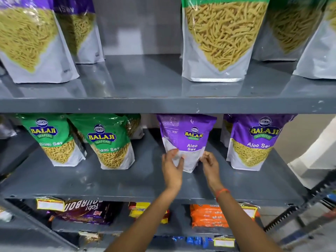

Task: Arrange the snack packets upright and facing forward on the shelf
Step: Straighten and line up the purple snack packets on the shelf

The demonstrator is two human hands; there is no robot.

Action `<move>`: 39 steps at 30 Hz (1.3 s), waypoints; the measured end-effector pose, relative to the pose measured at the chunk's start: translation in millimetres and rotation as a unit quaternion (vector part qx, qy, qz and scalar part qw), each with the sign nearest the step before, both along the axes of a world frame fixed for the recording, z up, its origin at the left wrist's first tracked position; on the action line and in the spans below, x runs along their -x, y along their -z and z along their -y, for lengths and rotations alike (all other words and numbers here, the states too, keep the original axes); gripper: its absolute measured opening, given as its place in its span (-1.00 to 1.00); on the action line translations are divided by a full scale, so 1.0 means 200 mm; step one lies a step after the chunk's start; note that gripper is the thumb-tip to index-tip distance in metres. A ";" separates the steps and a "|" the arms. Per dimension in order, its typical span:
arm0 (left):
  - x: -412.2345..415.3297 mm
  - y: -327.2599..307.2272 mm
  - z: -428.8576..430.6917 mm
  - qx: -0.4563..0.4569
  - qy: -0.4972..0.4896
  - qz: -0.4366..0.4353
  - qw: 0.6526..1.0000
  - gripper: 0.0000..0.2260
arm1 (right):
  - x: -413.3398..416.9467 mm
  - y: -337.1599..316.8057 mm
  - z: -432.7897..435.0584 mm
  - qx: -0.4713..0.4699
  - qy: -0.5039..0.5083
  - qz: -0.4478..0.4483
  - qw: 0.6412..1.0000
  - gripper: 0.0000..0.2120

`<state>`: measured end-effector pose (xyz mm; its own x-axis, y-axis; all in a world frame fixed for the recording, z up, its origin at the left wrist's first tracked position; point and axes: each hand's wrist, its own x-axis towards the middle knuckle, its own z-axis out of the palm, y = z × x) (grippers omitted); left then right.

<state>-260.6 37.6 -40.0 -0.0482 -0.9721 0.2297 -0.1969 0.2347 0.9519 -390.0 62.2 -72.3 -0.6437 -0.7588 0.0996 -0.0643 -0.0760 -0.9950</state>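
Note:
A purple and white Aloo Sev packet (185, 135) stands on the middle grey shelf (91, 180), turned so its side and back panel show. My left hand (171, 170) grips its lower left edge, thumb across the white bottom. My right hand (210, 166) pinches its lower right corner. To the right, another purple Aloo Sev packet (254, 142) stands upright facing forward. Left of my hands, two green Sev packets (52, 140) (111, 142) stand upright facing forward.
The upper shelf (163, 104) carries large purple packets (31, 39) at left and green ones (220, 39) at right, with a gap between them. Below, biscuit packs (81, 211) and orange packs (207, 215) lie flat. A notched shelf upright (298, 206) runs at the lower right.

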 end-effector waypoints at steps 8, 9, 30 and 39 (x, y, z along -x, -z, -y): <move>0.05 0.01 0.04 -0.072 0.019 -0.026 0.997 -0.35 | -0.26 0.13 -0.09 -0.009 -0.074 -0.018 0.997 -0.63; 0.04 0.01 0.08 -0.076 0.008 -0.018 0.997 -0.38 | -0.27 0.13 -0.08 -0.016 -0.086 -0.022 0.996 -0.60; -0.19 0.05 0.47 -0.260 0.249 -0.220 0.907 -0.79 | -0.05 0.01 0.09 -0.048 -0.055 -0.070 0.995 -0.35; -0.01 0.03 0.02 0.090 0.042 0.034 0.994 -0.41 | -0.10 -0.19 -0.12 0.054 0.139 -0.293 0.945 -0.65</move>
